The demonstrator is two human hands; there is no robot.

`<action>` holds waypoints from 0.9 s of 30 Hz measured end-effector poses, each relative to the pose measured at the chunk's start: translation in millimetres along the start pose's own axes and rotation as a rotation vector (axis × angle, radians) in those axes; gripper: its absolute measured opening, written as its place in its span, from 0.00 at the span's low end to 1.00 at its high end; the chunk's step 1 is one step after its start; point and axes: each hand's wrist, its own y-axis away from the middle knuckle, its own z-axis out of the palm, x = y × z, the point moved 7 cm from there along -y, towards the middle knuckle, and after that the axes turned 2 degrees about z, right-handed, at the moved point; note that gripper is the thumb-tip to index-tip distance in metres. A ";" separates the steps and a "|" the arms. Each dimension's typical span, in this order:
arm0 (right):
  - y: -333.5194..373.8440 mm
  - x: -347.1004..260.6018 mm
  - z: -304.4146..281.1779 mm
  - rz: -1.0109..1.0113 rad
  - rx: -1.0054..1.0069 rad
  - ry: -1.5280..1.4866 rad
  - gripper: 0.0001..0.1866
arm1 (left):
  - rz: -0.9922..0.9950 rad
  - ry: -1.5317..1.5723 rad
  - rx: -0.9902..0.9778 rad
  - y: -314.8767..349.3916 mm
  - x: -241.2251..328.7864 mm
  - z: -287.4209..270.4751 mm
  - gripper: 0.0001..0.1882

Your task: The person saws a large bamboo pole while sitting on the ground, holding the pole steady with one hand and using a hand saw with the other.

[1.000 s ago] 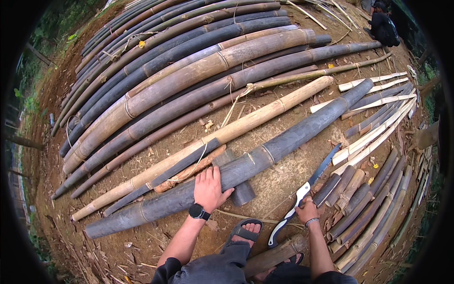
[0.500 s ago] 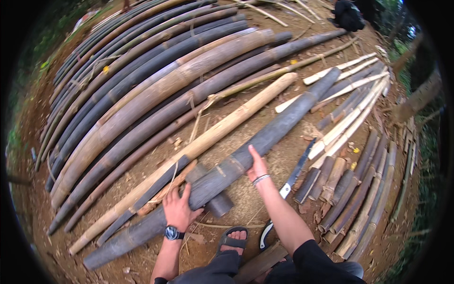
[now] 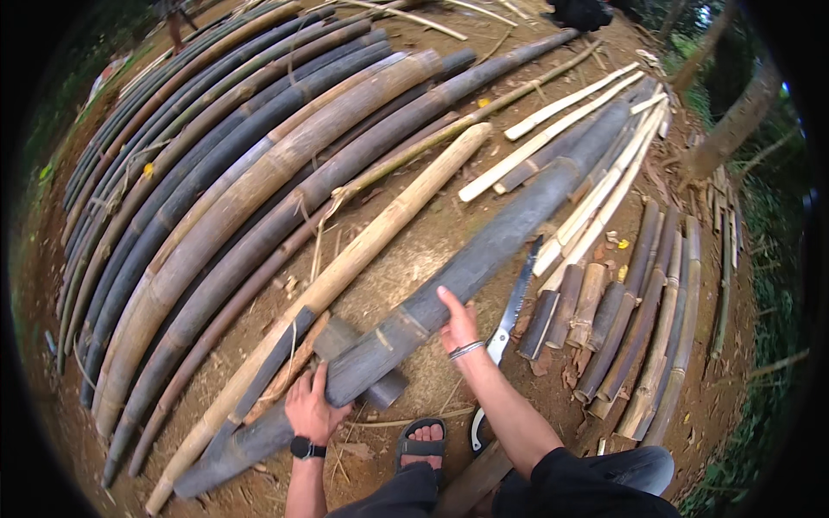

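Note:
A thick dark bamboo pole (image 3: 491, 255) lies slantwise before me, from the lower left toward the upper right. My left hand (image 3: 316, 409) grips its nearer part, fingers over the top and thumb along the side. Farther along, my right hand (image 3: 459, 324) holds the pole from its right side, thumb on top and other fingers hidden beneath. Under the pole, between my hands, a short bamboo piece (image 3: 384, 390) lies crosswise. Right of my right hand, a handsaw (image 3: 509, 315) with a pale handle rests on the ground. The pole's far end overlaps some split strips.
Many long bamboo poles (image 3: 259, 186) lie side by side at the left. A pale peeled log (image 3: 399, 219) runs parallel to my pole. Split strips (image 3: 577, 230) and cut bamboo lengths (image 3: 635, 311) lie to the right, near a tree trunk (image 3: 744, 121). My sandalled foot (image 3: 421, 445) is below.
The view has turned slightly. Against the ground, the pole's far end has swung right, over the split strips. Both hands keep their hold on it.

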 end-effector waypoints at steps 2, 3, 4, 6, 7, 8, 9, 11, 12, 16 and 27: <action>-20.3 1.2 -18.8 -0.046 -0.062 -0.014 0.27 | 0.000 0.036 -0.046 -11.1 4.8 -3.0 0.47; -30.9 -3.6 -36.8 -0.068 -0.027 0.010 0.26 | 0.049 0.050 -0.024 -13.8 13.6 4.0 0.45; -30.8 -7.0 -38.4 -0.014 -0.078 -0.040 0.29 | 0.074 0.043 -0.017 -16.3 13.9 6.6 0.44; -45.6 -10.4 -50.9 -0.023 -0.091 -0.043 0.28 | 0.082 0.030 -0.015 -20.9 18.1 4.5 0.45; -39.1 -8.1 -39.3 -0.025 -0.137 -0.028 0.28 | 0.086 0.040 -0.028 -21.0 12.8 6.0 0.46; -44.7 -7.4 -43.9 -0.024 -0.113 -0.016 0.29 | 0.073 0.039 -0.045 -21.9 11.6 3.8 0.46; -41.8 -3.8 -40.1 -0.018 -0.085 0.004 0.31 | 0.058 0.045 -0.063 -20.0 8.9 3.1 0.46; -46.7 -1.2 -48.1 0.030 -0.060 0.038 0.33 | 0.063 0.051 -0.056 -19.1 11.5 1.9 0.46; -48.6 6.1 -49.7 0.062 -0.069 0.021 0.33 | 0.060 0.037 -0.070 -20.3 10.8 1.3 0.47; -58.5 9.9 -59.9 0.079 -0.045 -0.002 0.34 | 0.076 0.031 -0.065 -26.3 25.3 -1.3 0.46; 43.2 95.5 -100.8 0.075 -0.465 0.676 0.45 | 0.107 -0.057 -0.173 -34.1 25.8 -6.5 0.50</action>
